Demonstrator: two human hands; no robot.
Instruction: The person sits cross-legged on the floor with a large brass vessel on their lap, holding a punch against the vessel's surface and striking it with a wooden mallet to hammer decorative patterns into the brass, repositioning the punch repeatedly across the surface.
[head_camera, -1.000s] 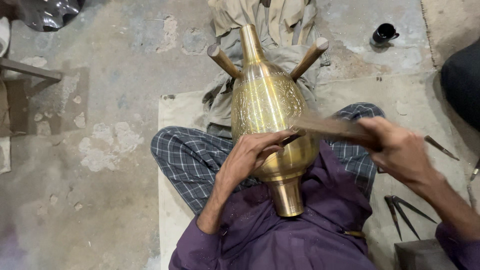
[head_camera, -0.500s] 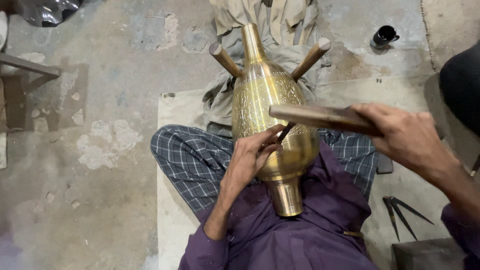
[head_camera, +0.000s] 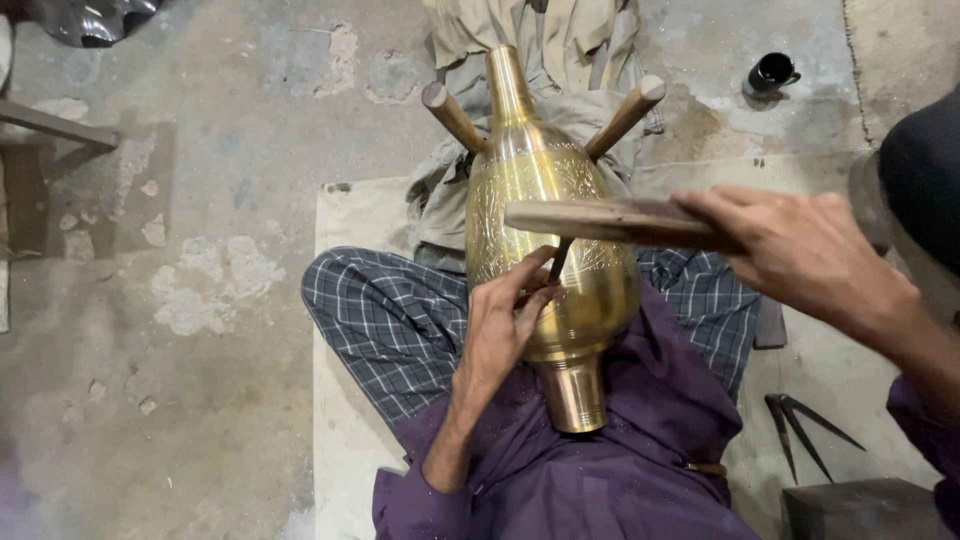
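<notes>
A tall engraved brass vase (head_camera: 548, 230) lies across my lap, its neck resting between two wooden pegs (head_camera: 452, 115). My left hand (head_camera: 503, 322) presses against the vase's belly and pinches a thin dark chisel (head_camera: 558, 260) held on the metal. My right hand (head_camera: 800, 250) grips a flat wooden mallet (head_camera: 600, 220), which hovers level just above the chisel's top end.
I sit cross-legged on a pale mat (head_camera: 345, 320) on a rough concrete floor. A dark pair of dividers (head_camera: 800, 425) lies at the right. A small black cup (head_camera: 770, 72) stands at the far right. Crumpled cloth (head_camera: 540, 30) lies behind the vase.
The mallet has swung leftward and slightly up over the vase, with my right hand following it. My left hand stays on the chisel against the vase.
</notes>
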